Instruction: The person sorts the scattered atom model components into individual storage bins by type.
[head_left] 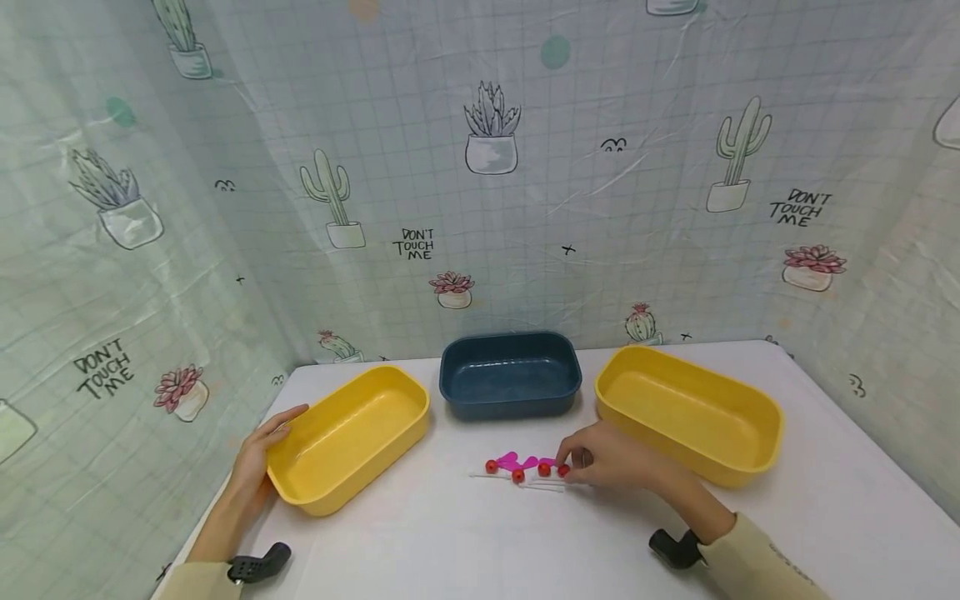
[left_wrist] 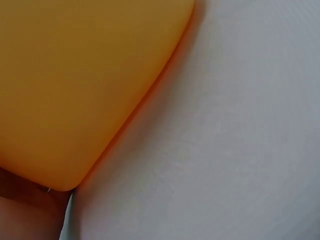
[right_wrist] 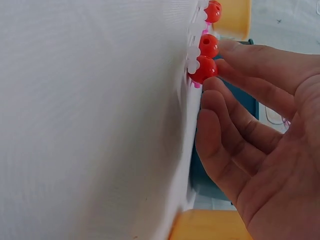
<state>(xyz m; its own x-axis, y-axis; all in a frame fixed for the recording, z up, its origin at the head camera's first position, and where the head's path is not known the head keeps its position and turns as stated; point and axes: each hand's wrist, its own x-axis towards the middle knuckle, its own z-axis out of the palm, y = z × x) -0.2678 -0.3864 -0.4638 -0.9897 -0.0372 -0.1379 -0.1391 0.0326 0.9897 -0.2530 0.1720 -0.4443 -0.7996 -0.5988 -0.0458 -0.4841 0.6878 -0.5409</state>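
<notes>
Pinching a red bead (head_left: 564, 472) occupies the right grip (head_left: 609, 457); left grip (head_left: 255, 454), uncurled, touches tray (head_left: 348, 437).

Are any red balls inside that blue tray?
No, the red balls are in front of the blue tray, by the right hand.

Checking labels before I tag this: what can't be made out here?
- Head view: part of the left hand, hidden by the left yellow tray.
- Left wrist view: most of that hand, cut off by the picture's edges.
- Right wrist view: whether the right hand pinches or only touches the end red ball; fingers partly hide the contact.
- Head view: exact shapes of the pink pieces, too small.
</notes>
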